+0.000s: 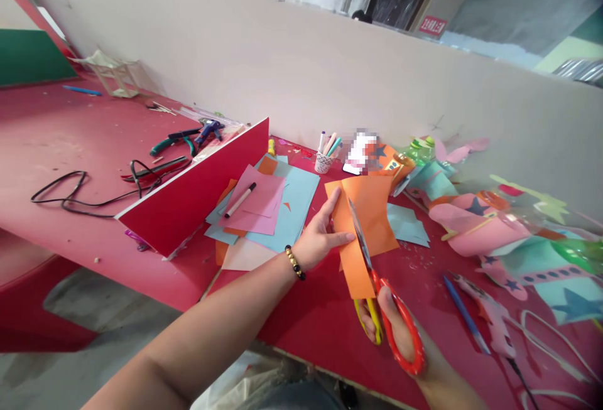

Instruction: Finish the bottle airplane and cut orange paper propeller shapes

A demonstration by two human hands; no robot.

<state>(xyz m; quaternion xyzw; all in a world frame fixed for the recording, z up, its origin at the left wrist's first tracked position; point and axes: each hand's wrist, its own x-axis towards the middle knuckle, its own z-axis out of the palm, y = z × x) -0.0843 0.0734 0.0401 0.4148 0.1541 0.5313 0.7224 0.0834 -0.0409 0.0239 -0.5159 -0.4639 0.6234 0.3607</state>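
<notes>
My left hand (320, 237), with a beaded bracelet on the wrist, grips an orange sheet of paper (372, 209) by its left part, thumb on top. In my right hand (398, 322) are scissors (405, 334) with one red and one yellow handle. Their blades lie along a cut in the orange paper, with a long strip to the left of them. To the left of my left hand, pink paper (254, 193) and light blue paper (296, 196) lie stacked, with a capped marker (240, 200) on top. Part of my right fingers is hidden behind the paper and handles.
A red divider (202, 190) stands at left, with pliers (176, 140) and a black cable beyond it. A cup of pens (323, 162) is at the back. Paper-covered bottle crafts (490, 228) line the right. A pink glue gun (490, 316) and blue pen (464, 312) lie nearby.
</notes>
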